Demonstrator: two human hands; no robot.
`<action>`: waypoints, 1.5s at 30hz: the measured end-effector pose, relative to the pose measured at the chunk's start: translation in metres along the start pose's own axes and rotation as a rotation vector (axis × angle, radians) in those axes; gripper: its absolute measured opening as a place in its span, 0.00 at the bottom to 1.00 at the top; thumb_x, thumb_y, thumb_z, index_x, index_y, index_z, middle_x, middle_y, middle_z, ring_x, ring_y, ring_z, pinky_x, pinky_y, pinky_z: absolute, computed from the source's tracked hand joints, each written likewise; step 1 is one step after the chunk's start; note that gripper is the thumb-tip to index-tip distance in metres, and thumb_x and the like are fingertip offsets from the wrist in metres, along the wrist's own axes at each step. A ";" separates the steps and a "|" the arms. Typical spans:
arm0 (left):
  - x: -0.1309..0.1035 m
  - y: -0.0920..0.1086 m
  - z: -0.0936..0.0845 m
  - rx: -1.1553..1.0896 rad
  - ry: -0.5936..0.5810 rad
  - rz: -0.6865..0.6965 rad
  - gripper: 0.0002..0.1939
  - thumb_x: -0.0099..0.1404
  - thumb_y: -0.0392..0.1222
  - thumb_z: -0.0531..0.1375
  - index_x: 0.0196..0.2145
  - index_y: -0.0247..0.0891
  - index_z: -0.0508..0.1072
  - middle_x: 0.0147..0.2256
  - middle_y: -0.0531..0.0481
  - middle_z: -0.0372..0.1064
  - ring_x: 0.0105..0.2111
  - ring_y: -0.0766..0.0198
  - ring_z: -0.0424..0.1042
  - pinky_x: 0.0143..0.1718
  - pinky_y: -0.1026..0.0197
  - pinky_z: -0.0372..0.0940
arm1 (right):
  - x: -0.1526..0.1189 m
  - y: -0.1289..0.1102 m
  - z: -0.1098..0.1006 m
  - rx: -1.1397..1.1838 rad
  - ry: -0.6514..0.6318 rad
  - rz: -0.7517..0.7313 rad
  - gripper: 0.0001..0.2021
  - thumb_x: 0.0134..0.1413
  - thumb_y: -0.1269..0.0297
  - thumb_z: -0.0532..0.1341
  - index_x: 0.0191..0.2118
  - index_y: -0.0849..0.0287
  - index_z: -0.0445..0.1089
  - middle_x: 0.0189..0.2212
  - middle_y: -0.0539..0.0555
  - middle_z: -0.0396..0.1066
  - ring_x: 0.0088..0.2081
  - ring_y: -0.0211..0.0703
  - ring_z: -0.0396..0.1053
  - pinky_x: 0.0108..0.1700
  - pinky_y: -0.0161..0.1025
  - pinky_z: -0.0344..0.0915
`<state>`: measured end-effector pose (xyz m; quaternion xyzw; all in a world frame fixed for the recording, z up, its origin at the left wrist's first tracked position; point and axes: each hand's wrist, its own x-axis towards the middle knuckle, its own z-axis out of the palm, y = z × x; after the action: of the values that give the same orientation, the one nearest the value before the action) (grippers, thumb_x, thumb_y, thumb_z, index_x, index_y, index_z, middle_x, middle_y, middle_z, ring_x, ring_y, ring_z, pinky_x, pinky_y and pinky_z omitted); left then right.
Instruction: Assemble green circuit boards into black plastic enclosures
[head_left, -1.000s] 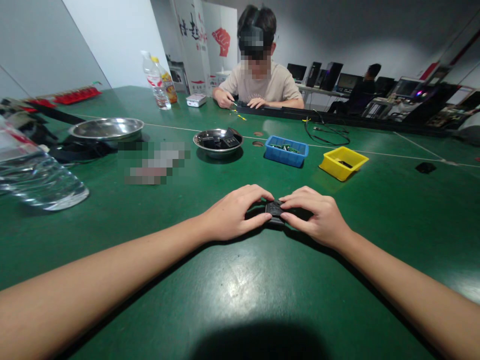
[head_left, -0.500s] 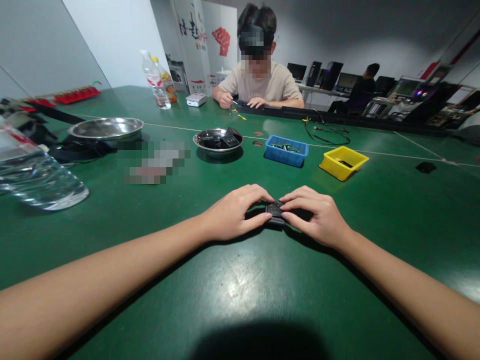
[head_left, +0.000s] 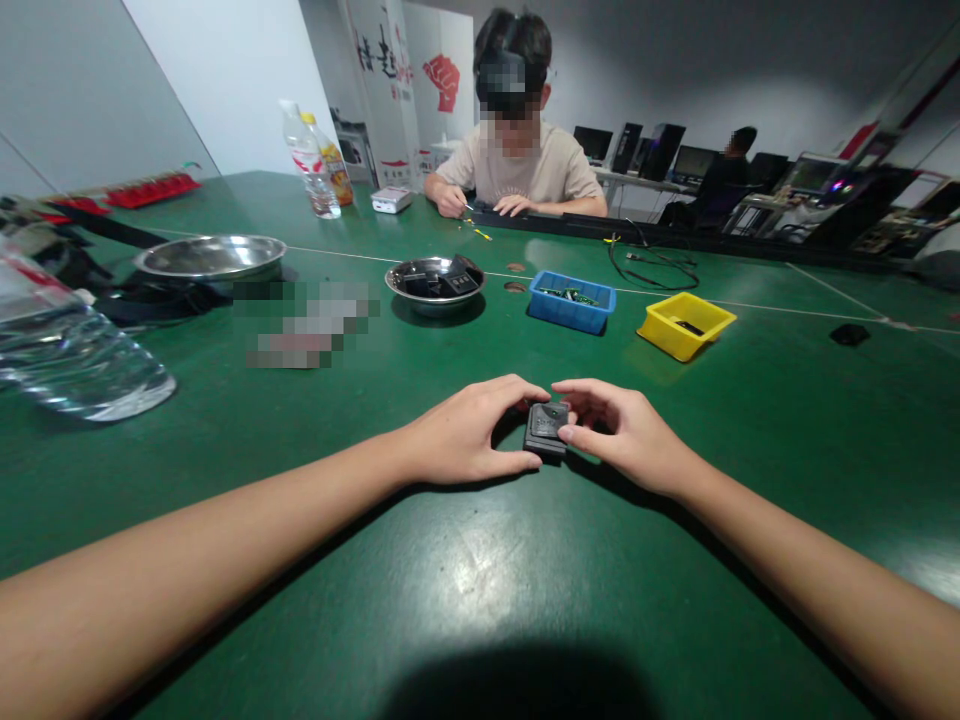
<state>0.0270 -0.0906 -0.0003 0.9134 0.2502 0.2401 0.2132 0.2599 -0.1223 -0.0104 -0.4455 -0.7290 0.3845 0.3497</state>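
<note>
A small black plastic case [head_left: 548,422] rests on the green table [head_left: 465,560] between my hands, a smaller plate lying on its top. My left hand [head_left: 480,432] grips the case from the left, thumb at the near edge and fingers at the far left corner. From the right, my right hand [head_left: 619,430] touches the case's right side with its thumb, its index finger arched above the far right corner. The other fingers of my right hand curl behind the case and are partly hidden.
Beyond my hands stand a metal bowl [head_left: 436,285] of black parts, a blue bin [head_left: 572,312] with green circuit boards and a yellow bin [head_left: 686,330]. A water bottle [head_left: 90,350] lies at the left. Across the table sits a person [head_left: 525,165].
My left thumb has slid down to the near edge of the case. My right index finger has lifted off the top, so more of the case shows.
</note>
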 end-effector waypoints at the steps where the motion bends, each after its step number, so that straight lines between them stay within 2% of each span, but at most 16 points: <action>1: 0.000 0.000 0.000 -0.002 -0.001 0.008 0.29 0.59 0.49 0.68 0.54 0.37 0.67 0.49 0.42 0.72 0.47 0.55 0.73 0.49 0.56 0.67 | 0.000 -0.001 0.000 -0.012 -0.013 0.011 0.22 0.54 0.60 0.66 0.54 0.60 0.70 0.36 0.53 0.74 0.33 0.40 0.69 0.36 0.38 0.67; 5: 0.000 0.000 0.000 0.002 0.005 0.003 0.27 0.60 0.48 0.67 0.54 0.37 0.68 0.47 0.43 0.73 0.46 0.56 0.73 0.47 0.56 0.67 | 0.000 -0.004 0.000 -0.046 -0.007 0.019 0.21 0.53 0.59 0.67 0.53 0.60 0.73 0.32 0.51 0.73 0.32 0.40 0.68 0.35 0.38 0.67; 12: 0.001 0.001 0.000 -0.022 0.036 -0.036 0.26 0.58 0.49 0.69 0.52 0.38 0.70 0.44 0.45 0.73 0.42 0.58 0.73 0.44 0.57 0.68 | 0.000 -0.002 0.003 0.055 0.004 0.029 0.19 0.53 0.60 0.67 0.50 0.59 0.74 0.40 0.56 0.77 0.38 0.45 0.73 0.44 0.46 0.71; 15: 0.001 0.004 0.000 -0.025 0.055 -0.078 0.26 0.57 0.48 0.70 0.51 0.37 0.71 0.43 0.46 0.74 0.40 0.58 0.73 0.43 0.57 0.68 | -0.002 -0.002 0.006 0.119 0.042 0.032 0.19 0.53 0.61 0.67 0.50 0.59 0.73 0.40 0.56 0.77 0.38 0.45 0.74 0.43 0.44 0.72; 19: 0.001 0.007 0.001 -0.046 0.069 -0.122 0.27 0.55 0.46 0.71 0.50 0.35 0.72 0.42 0.46 0.74 0.40 0.59 0.74 0.42 0.57 0.68 | -0.004 -0.003 0.009 0.075 0.074 0.030 0.15 0.53 0.62 0.67 0.46 0.59 0.74 0.37 0.55 0.77 0.36 0.44 0.73 0.40 0.43 0.71; 25: 0.001 0.006 0.002 -0.078 0.086 -0.149 0.26 0.54 0.45 0.71 0.49 0.36 0.72 0.42 0.46 0.74 0.40 0.59 0.74 0.42 0.57 0.68 | -0.004 -0.004 0.008 0.060 0.065 0.027 0.18 0.48 0.62 0.70 0.46 0.61 0.73 0.31 0.52 0.75 0.30 0.40 0.71 0.33 0.38 0.69; 31: 0.002 0.007 0.002 -0.071 0.093 -0.157 0.26 0.54 0.46 0.71 0.49 0.35 0.73 0.41 0.46 0.75 0.39 0.59 0.74 0.42 0.57 0.69 | -0.003 -0.003 0.010 0.054 0.102 0.027 0.17 0.49 0.61 0.70 0.45 0.60 0.74 0.35 0.55 0.77 0.30 0.40 0.72 0.34 0.38 0.70; 41: 0.002 0.007 0.002 -0.070 0.101 -0.152 0.25 0.54 0.46 0.71 0.48 0.37 0.73 0.41 0.46 0.75 0.38 0.59 0.74 0.42 0.57 0.69 | -0.005 -0.005 0.012 -0.046 0.160 0.019 0.17 0.49 0.59 0.70 0.45 0.59 0.76 0.30 0.53 0.78 0.28 0.41 0.73 0.31 0.38 0.70; 43: 0.002 0.007 0.002 -0.067 0.096 -0.150 0.26 0.54 0.46 0.71 0.48 0.36 0.73 0.41 0.46 0.75 0.39 0.59 0.74 0.42 0.57 0.69 | -0.004 -0.006 0.011 -0.089 0.171 -0.002 0.16 0.50 0.59 0.70 0.44 0.59 0.77 0.33 0.54 0.78 0.30 0.42 0.74 0.32 0.38 0.71; 45: 0.002 0.006 0.002 -0.066 0.087 -0.142 0.26 0.54 0.46 0.71 0.49 0.36 0.73 0.42 0.46 0.75 0.39 0.59 0.74 0.42 0.57 0.69 | -0.004 -0.007 0.008 -0.158 0.176 -0.066 0.14 0.50 0.60 0.70 0.43 0.58 0.77 0.41 0.57 0.77 0.37 0.44 0.75 0.35 0.39 0.72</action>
<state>0.0317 -0.0949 0.0021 0.8744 0.3154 0.2721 0.2487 0.2517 -0.1296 -0.0090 -0.4794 -0.7378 0.2734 0.3887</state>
